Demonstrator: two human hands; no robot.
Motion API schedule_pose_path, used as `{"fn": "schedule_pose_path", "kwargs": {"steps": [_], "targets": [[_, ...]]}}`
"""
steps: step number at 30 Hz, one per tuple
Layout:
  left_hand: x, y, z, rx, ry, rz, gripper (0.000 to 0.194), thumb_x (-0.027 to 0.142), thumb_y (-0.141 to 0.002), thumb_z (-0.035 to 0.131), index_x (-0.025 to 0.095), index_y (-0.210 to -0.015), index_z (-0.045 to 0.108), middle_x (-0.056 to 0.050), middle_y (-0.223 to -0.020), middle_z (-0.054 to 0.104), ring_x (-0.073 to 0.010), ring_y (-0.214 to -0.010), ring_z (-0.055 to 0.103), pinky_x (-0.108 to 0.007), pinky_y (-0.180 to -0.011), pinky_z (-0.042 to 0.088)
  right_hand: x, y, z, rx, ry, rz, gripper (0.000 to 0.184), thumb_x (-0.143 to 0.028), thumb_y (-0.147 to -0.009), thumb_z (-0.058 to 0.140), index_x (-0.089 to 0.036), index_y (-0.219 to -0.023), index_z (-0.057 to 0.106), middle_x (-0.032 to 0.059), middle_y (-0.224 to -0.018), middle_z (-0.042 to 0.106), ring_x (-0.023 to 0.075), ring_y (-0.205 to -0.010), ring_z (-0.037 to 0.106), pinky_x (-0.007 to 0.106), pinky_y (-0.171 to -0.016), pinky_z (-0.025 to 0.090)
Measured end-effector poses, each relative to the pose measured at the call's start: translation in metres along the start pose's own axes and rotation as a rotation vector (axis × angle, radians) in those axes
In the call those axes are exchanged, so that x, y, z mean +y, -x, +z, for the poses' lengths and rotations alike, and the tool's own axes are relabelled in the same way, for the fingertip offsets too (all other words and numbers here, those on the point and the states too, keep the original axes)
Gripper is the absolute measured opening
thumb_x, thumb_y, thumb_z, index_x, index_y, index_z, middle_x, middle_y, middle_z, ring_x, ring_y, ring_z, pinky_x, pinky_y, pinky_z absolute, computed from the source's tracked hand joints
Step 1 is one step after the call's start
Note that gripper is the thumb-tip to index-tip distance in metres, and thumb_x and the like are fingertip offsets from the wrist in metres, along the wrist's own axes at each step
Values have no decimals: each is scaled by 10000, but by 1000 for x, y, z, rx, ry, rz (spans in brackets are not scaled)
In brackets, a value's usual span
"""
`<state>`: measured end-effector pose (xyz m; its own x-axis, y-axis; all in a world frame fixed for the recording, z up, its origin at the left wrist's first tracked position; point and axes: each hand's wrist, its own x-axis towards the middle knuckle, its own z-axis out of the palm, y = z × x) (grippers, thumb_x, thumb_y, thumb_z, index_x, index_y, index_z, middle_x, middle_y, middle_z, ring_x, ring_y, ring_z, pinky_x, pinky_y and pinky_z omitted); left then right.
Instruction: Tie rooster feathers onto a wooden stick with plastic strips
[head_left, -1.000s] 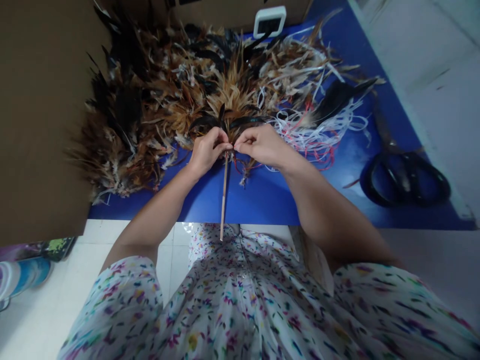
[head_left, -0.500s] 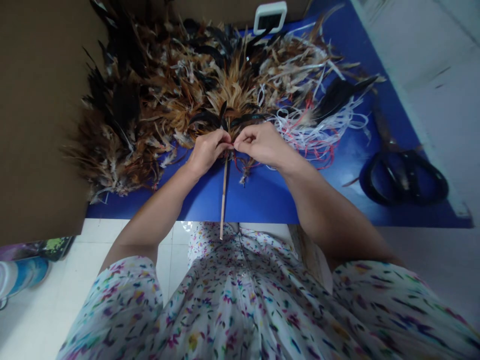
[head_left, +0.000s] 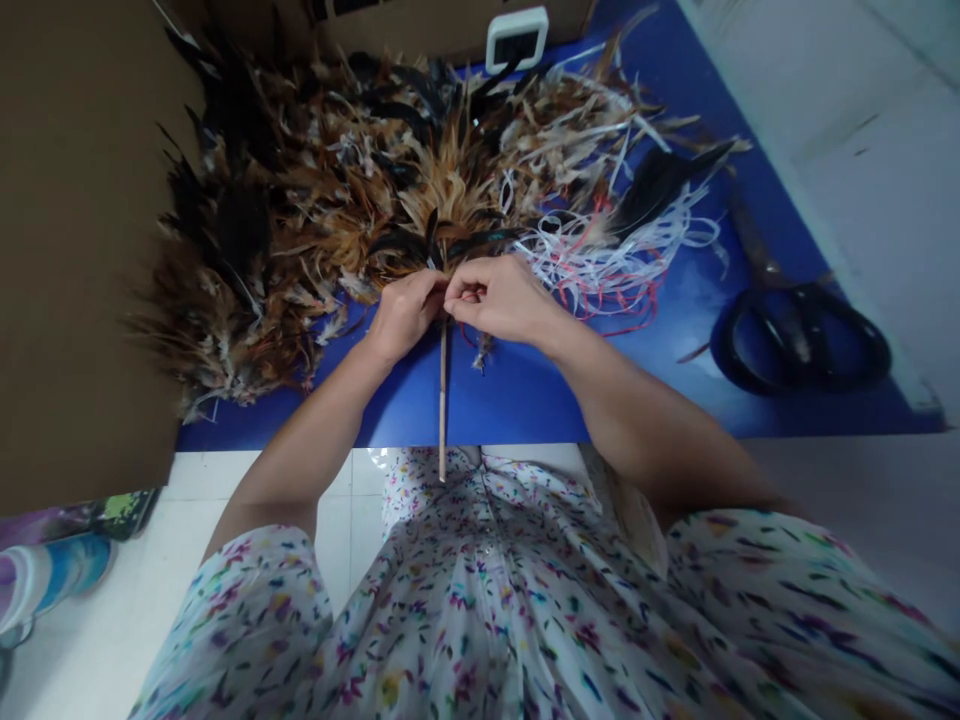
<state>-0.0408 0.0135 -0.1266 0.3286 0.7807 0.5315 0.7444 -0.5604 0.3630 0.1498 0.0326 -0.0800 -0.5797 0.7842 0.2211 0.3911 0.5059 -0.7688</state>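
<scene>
A thin wooden stick point(head_left: 442, 400) points toward me over the table's front edge, with black and golden-brown feathers point(head_left: 444, 190) fanned out around its far end. My left hand point(head_left: 409, 312) is closed around the stick just below those feathers. Right against it, my right hand point(head_left: 499, 298) pinches thumb and fingers together over the stick; what lies between the fingertips is too small to make out. A bit of red string shows under the right hand, and a small feather tuft point(head_left: 482, 352) lies just below it.
Piles of brown and black feathers point(head_left: 247, 260) cover the left and back of the blue table point(head_left: 510, 410). White and red strings point(head_left: 622, 255) lie tangled at right, beside black-handled scissors point(head_left: 799, 335). A white-framed device point(head_left: 517, 40) stands behind, near cardboard point(head_left: 82, 250).
My right hand has moved left, closer against my left hand at the stick. The view has shifted slightly; the stick stays in my left hand.
</scene>
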Motion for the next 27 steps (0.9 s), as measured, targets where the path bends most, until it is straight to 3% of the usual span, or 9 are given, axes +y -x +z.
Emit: {"fn": "schedule_pose_path", "kwargs": {"steps": [4,9,13,15,19,22,27], "targets": [[2,0,-2,10,49,-60,134,219,-917,548,181,-914,677,-15,-812,716,-127,-750,659,-237,-717,492,0,-3,-12,-117,-140,-40,189,-323,-816,677,-177,-697,692,1,-703,654,129,-713,585,281,-711,435],[3,0,0,22,78,-145,69,238,-885,619,192,-867,667,8,-735,679,-125,-708,649,-234,-701,496,5,-10,-17,66,-328,204,294,-448,-919,606,-180,-821,677,29,-723,689,132,-684,633,264,-661,480],[3,0,0,22,95,-140,73,224,-885,605,199,-848,663,11,-718,675,-126,-686,644,-244,-698,509,8,-11,-21,8,-527,300,487,-593,-968,462,-177,-794,646,51,-693,690,143,-599,634,275,-601,496],[2,1,0,15,120,-141,93,229,-898,585,204,-853,662,5,-732,682,-131,-693,652,-250,-703,519,10,-10,-22,15,-590,297,452,-545,-977,469,-181,-760,627,48,-674,683,142,-558,615,275,-557,480],[2,2,2,20,147,-160,109,274,-908,590,206,-846,648,-3,-765,688,-135,-738,666,-248,-712,522,17,-11,-14,46,-430,233,55,-222,-840,675,-176,-818,656,10,-692,678,122,-566,602,244,-523,431],[1,2,2,21,146,-157,123,307,-902,622,202,-840,639,6,-748,672,-123,-724,652,-236,-701,504,23,-11,-3,-17,-236,128,131,-137,-766,685,-180,-886,710,-4,-745,692,127,-667,620,261,-652,477],[-1,1,1,13,138,-134,147,340,-911,615,215,-837,643,8,-740,661,-128,-711,640,-246,-690,487,25,-10,4,-25,-55,56,202,-139,-783,628,-176,-945,742,11,-809,701,145,-771,618,291,-767,459]]}}
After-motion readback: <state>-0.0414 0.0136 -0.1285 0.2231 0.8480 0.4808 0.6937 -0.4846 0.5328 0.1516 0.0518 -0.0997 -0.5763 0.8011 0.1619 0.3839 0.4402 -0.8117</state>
